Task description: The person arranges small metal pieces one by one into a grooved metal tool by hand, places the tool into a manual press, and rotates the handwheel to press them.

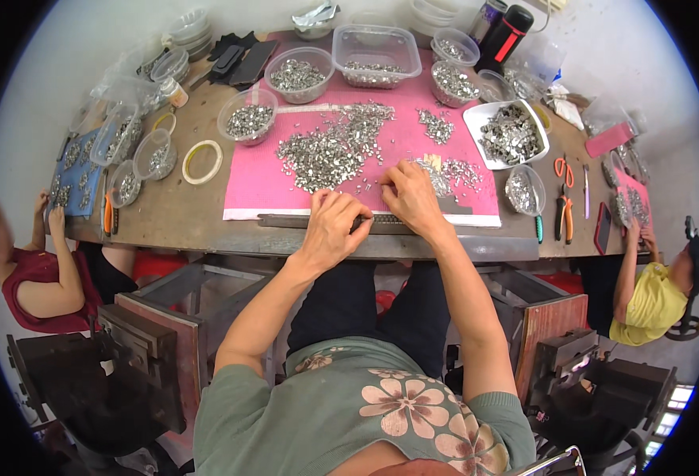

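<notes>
Bending over a long, narrow bar of dark metal (282,221), the left hand (332,224) has its fingers curled and its thumb close to the forefinger; whether the tips meet or clamp on anything, I cannot tell. The right hand (415,198) arches just beyond the bar, fingers bent downward and drawn near the thumb, and the tips are too small to show whether they pinch a piece. The bar lies along the near edge of a pink mat (242,182), fine-ribbed with a pale border, and its stretch between the hands shows a small, repeating pattern. Beyond the hands spreads a loose heap of metal pieces (322,155), tiny, bright and blocky, with a smaller cluster (435,127) to its right. Smooth, clear plastic surrounds them: a round tub (248,97) at the mat's left corner and a rectangular container (376,40) with rounded corners at the back, both holding similar silvery bits. A glossy white dish (475,127) on the right carries larger, flatter-looking metal parts. On the worn brown tabletop (167,210) sit a flat ring of tape (186,164) to the left and orange-and-black pliers (564,214) to the right
</notes>
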Demonstrator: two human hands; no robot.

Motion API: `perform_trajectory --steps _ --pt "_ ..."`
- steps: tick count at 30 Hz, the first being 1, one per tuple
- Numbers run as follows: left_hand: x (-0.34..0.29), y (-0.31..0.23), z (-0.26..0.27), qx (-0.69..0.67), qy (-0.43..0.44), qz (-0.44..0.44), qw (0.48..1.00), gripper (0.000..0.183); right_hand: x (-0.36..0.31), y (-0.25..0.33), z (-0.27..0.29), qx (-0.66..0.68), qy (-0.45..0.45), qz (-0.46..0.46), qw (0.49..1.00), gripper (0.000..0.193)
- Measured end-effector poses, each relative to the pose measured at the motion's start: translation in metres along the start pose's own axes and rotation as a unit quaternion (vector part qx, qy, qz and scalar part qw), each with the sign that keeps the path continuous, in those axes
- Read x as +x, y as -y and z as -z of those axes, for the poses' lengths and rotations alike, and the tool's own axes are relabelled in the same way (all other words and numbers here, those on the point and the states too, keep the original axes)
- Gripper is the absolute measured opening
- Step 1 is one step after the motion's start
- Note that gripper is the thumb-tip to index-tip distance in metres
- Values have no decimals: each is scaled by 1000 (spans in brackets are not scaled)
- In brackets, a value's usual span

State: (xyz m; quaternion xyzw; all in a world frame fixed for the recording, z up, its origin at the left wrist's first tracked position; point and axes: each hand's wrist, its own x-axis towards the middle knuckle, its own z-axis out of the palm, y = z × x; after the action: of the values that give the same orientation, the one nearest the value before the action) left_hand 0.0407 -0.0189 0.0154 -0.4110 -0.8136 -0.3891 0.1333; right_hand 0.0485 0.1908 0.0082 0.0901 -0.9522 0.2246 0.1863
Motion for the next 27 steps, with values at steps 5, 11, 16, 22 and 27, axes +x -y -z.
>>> perform_trajectory --steps 5,11,16,22,27 --pt "-2 2 2 11 3 -5 1000 13 -5 0 -2 44 -30 8 999 8" --pt "-9 6 2 -38 -15 29 999 14 -7 6 5 30 -16 2 999 12" --pt "-12 4 -8 -30 -81 27 996 13 -30 32 20 113 -17 16 993 12" --pt "-12 3 -12 -25 -90 24 995 13 -47 43 10 81 -52 48 994 14" --pt "-14 3 -12 -16 -96 30 995 12 -36 39 11 101 -48 51 992 10"
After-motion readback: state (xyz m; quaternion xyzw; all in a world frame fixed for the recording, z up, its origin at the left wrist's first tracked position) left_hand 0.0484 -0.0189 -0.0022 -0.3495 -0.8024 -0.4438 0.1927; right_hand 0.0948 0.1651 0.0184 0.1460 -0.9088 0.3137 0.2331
